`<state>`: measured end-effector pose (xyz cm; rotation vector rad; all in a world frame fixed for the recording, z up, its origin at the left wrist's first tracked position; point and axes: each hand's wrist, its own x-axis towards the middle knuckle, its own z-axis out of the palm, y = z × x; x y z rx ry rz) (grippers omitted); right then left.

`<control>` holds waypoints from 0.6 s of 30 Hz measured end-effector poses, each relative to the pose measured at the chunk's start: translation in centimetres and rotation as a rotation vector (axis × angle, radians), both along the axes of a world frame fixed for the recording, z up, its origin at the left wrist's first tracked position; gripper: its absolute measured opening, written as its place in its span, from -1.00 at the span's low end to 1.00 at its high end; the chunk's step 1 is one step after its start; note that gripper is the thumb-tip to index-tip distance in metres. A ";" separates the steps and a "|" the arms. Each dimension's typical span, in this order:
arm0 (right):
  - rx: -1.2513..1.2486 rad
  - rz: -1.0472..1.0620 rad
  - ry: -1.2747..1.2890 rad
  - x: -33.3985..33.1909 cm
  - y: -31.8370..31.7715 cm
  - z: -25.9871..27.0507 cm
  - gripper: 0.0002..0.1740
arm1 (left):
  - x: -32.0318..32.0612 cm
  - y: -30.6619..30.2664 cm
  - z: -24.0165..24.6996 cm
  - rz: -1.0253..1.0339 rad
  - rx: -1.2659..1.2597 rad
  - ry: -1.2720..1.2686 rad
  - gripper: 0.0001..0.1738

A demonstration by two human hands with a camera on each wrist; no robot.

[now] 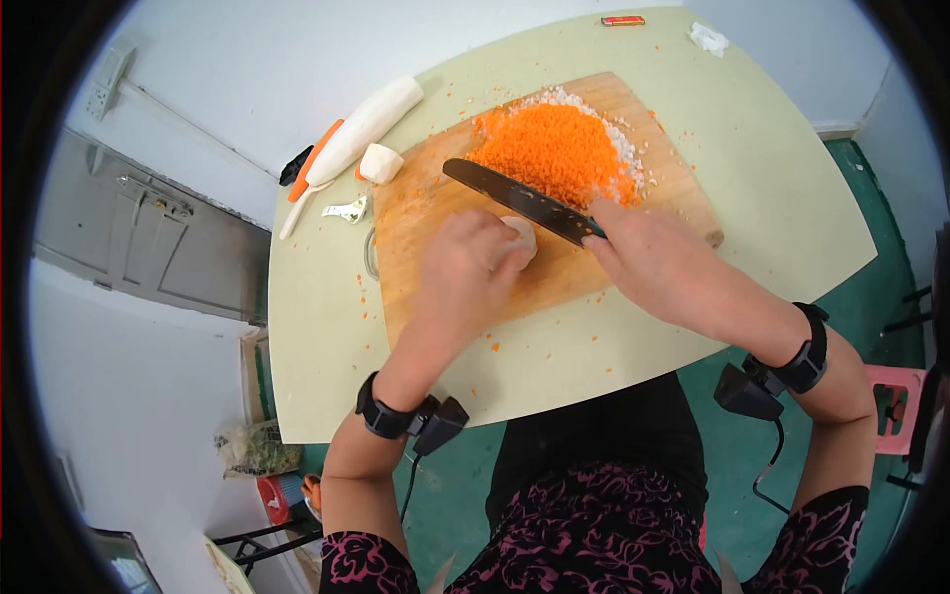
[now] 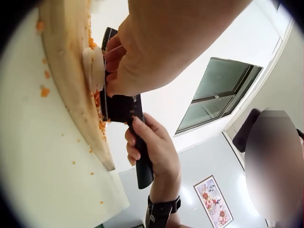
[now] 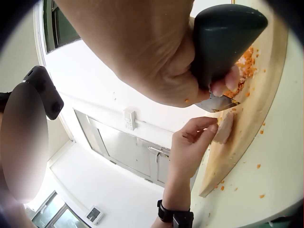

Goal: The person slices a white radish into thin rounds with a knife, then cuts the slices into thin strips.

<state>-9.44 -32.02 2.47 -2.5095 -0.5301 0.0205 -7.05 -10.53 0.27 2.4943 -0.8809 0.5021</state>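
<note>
In the head view a black-bladed knife point(image 1: 524, 201) lies slantwise over the wooden board point(image 1: 416, 213), its handle gripped by my right hand point(image 1: 661, 265). My left hand point(image 1: 463, 272), slightly blurred, has its curled fingers on a round white vegetable piece point(image 1: 522, 243), just below the blade. The left wrist view shows that piece point(image 2: 93, 69) as flat slices standing on edge, close against the blade point(image 2: 121, 108). In the right wrist view the thumb and fingers of my left hand point(image 3: 189, 148) meet at the white piece point(image 3: 224, 128). Chopped orange bits point(image 1: 559, 144) lie heaped beyond the knife.
A long peeled white root point(image 1: 366, 129), an orange carrot point(image 1: 315, 160), a white chunk point(image 1: 380, 163) and a peeler point(image 1: 346, 210) lie left of the board. At the table's far edge are a red item point(image 1: 622, 21) and crumpled tissue point(image 1: 708, 39). A pink stool point(image 1: 896, 408) stands right.
</note>
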 end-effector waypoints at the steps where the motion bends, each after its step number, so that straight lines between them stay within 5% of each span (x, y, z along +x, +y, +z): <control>1: -0.009 0.003 0.010 0.0 0.1 0.1 -0.80 | -0.3 -0.1 -0.4 -0.008 0.015 -0.011 -0.80; 18: -0.167 0.090 -0.007 0.4 1.3 1.3 -0.87 | -0.2 0.3 -2.2 -0.058 0.035 -0.093 -0.71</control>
